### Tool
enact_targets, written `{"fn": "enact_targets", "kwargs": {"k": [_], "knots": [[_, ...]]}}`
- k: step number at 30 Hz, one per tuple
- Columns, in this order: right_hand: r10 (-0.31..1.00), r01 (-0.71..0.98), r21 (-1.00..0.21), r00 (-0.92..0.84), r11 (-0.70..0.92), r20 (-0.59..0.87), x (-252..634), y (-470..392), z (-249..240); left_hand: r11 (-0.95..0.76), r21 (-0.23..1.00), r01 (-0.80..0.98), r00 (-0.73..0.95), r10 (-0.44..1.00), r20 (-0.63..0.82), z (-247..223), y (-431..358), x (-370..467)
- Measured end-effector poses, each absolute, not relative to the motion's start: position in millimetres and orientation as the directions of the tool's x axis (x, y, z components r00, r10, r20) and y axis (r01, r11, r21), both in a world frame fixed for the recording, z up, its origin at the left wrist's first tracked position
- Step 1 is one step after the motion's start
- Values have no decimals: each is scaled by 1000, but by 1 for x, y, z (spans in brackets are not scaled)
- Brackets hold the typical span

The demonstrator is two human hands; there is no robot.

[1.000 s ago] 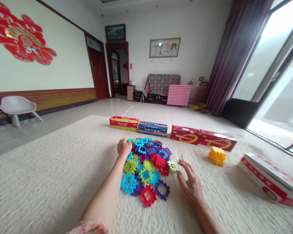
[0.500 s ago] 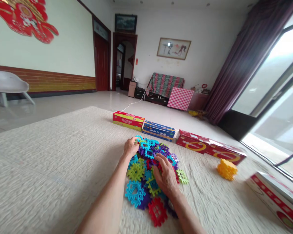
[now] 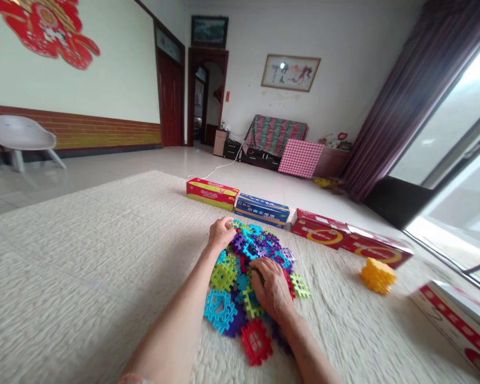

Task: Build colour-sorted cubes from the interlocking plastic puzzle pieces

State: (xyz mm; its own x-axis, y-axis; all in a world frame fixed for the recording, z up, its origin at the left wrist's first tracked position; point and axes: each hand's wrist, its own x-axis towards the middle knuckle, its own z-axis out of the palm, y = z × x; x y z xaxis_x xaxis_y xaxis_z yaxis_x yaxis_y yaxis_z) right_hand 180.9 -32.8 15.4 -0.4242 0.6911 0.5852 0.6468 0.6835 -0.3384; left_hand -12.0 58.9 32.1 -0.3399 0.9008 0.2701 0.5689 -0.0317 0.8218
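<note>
While the right hand (image 3: 272, 288) touches tiles (image 3: 256, 342), closed boxes (image 3: 261, 212) stand beyond.

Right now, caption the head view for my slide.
Left hand at the far edge of a colorful plastic tile pile, right hand over its middle, yellow tiles apart.

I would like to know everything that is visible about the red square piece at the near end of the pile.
The red window piece is square, with notched edges all around and a crossbar dividing its central opening into four small panes. It looks like hard, slightly shiny plastic, and no break shows. It appears to lie flat on the pale textured mat, one corner pointing roughly towards the viewer. A purple piece lies beside its left side; whether they touch is unclear. Neither hand touches it.
</note>
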Motion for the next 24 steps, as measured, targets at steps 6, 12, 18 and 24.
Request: {"fn": "enact_targets", "kwargs": {"k": [6, 12, 18, 24], "knots": [[714, 643, -457, -207, 615, 669, 188, -27, 13, -148, 856, 495, -134, 960, 244, 45, 51, -4], [684, 623, -474, -139, 623, 716, 191, -22, 15, -298, 806, 512, -130, 900, 415, 68, 41, 6], [613, 624, -434, -94, 650, 784, 192, -19, 24, -304, 890, 339, -52, 939, 340, 81, 37, 15], [629, 639, -397, -178, 659, 757, 194, -20, 34, -293, 932, 214, 182, 949, 257, 72, 28, 44]]}}
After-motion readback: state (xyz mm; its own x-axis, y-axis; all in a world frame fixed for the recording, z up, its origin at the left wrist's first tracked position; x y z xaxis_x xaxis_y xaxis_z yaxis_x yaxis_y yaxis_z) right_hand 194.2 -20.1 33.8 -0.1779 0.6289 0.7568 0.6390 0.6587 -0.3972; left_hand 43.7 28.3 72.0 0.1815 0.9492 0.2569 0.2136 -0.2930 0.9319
